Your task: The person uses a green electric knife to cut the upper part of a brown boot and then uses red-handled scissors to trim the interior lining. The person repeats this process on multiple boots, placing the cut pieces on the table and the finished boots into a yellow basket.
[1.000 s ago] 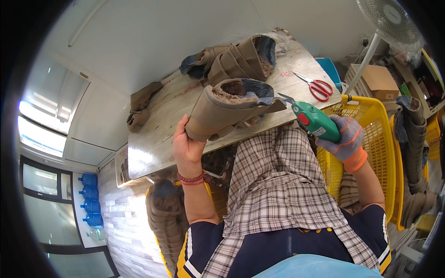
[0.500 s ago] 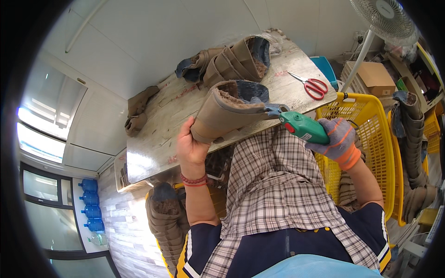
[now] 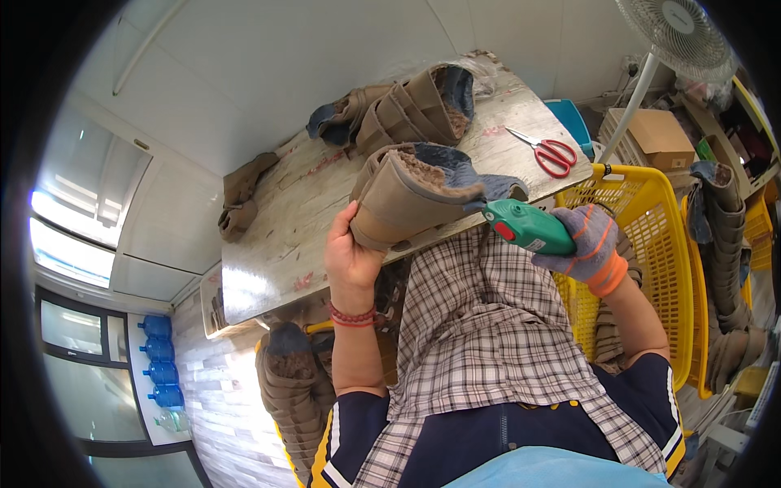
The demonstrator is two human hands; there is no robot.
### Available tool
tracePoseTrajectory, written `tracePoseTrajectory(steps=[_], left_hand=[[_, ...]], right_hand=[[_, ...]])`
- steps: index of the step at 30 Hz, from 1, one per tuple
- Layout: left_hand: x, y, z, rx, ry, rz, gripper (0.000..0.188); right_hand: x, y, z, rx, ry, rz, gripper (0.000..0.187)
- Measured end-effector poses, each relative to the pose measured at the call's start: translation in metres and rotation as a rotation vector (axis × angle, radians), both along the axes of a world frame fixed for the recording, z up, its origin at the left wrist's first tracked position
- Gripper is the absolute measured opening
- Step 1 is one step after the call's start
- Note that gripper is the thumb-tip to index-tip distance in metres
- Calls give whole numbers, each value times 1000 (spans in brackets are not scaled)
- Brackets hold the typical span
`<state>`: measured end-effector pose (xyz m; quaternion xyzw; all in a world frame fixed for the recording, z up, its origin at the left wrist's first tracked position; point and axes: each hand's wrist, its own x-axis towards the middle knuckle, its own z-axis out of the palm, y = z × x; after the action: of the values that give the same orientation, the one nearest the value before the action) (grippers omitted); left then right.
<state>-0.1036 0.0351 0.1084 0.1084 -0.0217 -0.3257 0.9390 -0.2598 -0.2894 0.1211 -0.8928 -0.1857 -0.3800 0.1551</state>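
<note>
A brown boot upper [image 3: 407, 207] with fluffy brown lining and a blue-grey fabric edge is tilted over the table's near edge. My bare left hand [image 3: 351, 254] grips its left end, thumb on the outside. In my right hand [image 3: 587, 244], which wears a grey and orange glove, is a green handheld electric cutter [image 3: 533, 227] with a red button. The cutter's head touches the boot upper's right rim, where a blue-grey fabric flap [image 3: 503, 186] sticks out behind it. The exact blade contact is hidden.
On the worn table [image 3: 301, 220] lie red-handled scissors [image 3: 551, 154], more boot uppers [image 3: 415, 110] at the back and another brown piece [image 3: 244, 195] at left. A yellow basket [image 3: 679, 268] stands right, near a fan [image 3: 677, 37]. Stacked uppers [image 3: 293, 390] stand low left.
My left hand has moved a little right and turned the boot upper. The cutter has shifted slightly left along the rim, and more of the blue-grey flap now shows beyond it.
</note>
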Motion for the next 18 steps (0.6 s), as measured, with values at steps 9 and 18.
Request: tracePoseTrajectory(steps=[9,18], left_hand=[[-22,-30,10,110,-148,198,40],[-33,-49,5,173,-374,460,41]], right_hand=[[6,9,7,99,115,1,53],[14,23,-2,327,249,19,48]])
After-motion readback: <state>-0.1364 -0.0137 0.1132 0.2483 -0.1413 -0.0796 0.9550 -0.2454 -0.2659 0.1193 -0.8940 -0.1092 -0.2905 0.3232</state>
